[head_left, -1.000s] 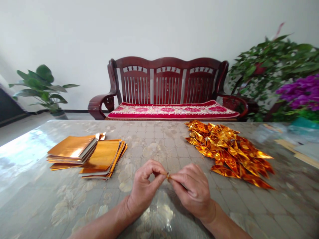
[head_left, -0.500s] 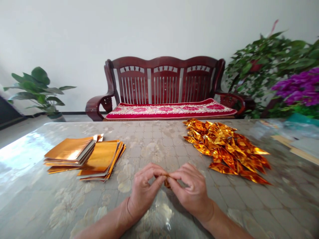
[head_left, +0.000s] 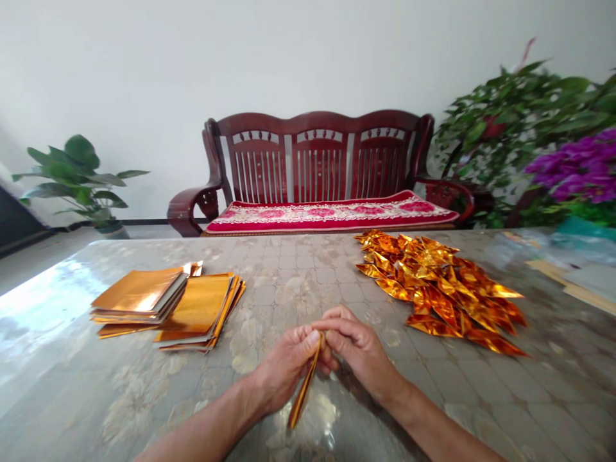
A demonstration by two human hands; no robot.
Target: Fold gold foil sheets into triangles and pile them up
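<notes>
My left hand [head_left: 289,366] and my right hand [head_left: 359,350] meet above the near middle of the table. Both pinch one narrow folded strip of gold foil paper [head_left: 302,391]. The strip is seen edge-on and slants down toward me from the fingertips. A stack of flat gold foil sheets [head_left: 168,305] lies to the left of my hands. A heap of folded gold foil pieces [head_left: 437,289] lies to the right and further back.
The table [head_left: 72,378] has a glossy patterned cover. Behind it stands a dark wooden bench with a red cushion [head_left: 327,215]. A potted plant [head_left: 79,176] is at far left, and green foliage with purple flowers [head_left: 568,167] at right. Papers [head_left: 577,282] lie at the right edge.
The foil piece, earlier a small bit hidden between my fingertips, now shows as a long strip pointing down toward me. My hands have shifted slightly forward and closer together.
</notes>
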